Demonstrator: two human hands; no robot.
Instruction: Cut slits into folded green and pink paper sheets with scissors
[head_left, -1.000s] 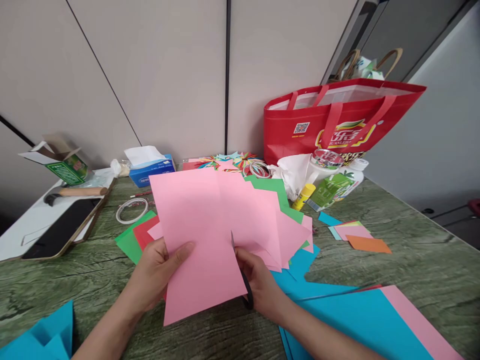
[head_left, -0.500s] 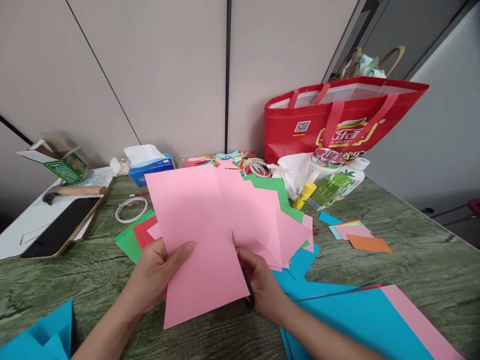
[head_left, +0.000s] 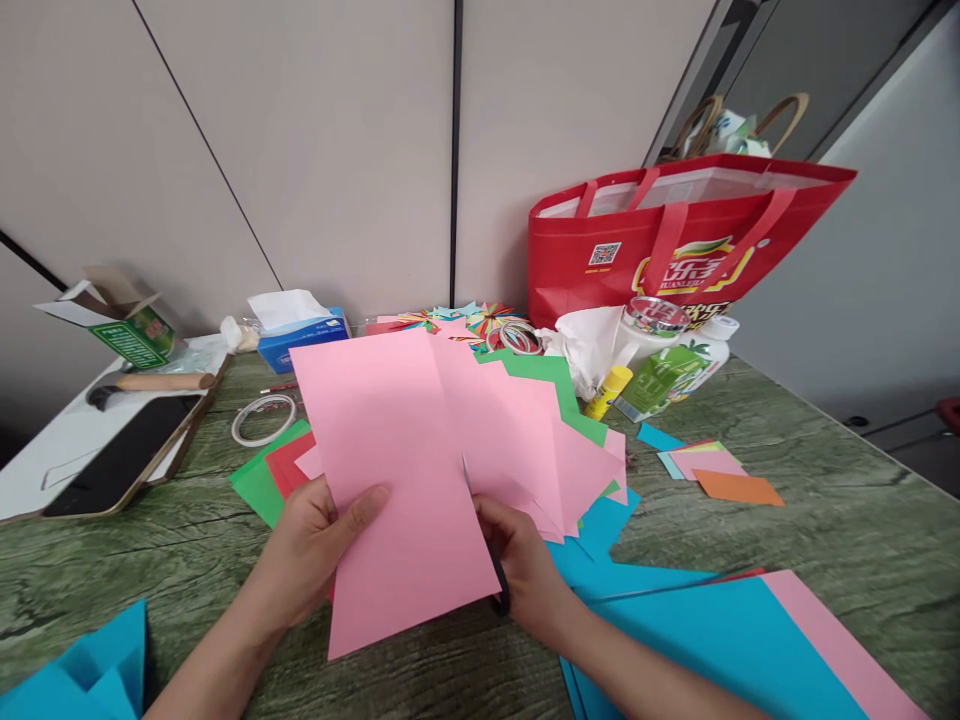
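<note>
My left hand point(head_left: 311, 548) pinches the lower left edge of a large pink paper sheet point(head_left: 397, 470), thumb on top, holding it tilted above the table. My right hand point(head_left: 525, 570) is closed round the black handles of a pair of scissors point(head_left: 487, 560). The blades point up into the sheet from its lower edge, along a crease near its middle. The part of the sheet right of the blades hangs over other pink sheets point(head_left: 577, 470).
Green, red and blue paper sheets point(head_left: 262, 475) lie around on the green tabletop point(head_left: 825, 520). Behind stand a red shopping bag point(head_left: 675, 240), a glue stick point(head_left: 607, 392), tape rolls point(head_left: 262, 418), a tissue box point(head_left: 300, 335) and a phone point(head_left: 120, 455). Big blue and pink sheets point(head_left: 720, 640) lie front right.
The scissors have moved slightly further up into the pink sheet, and the sheet has shifted a little. Both hands otherwise stay where they were.
</note>
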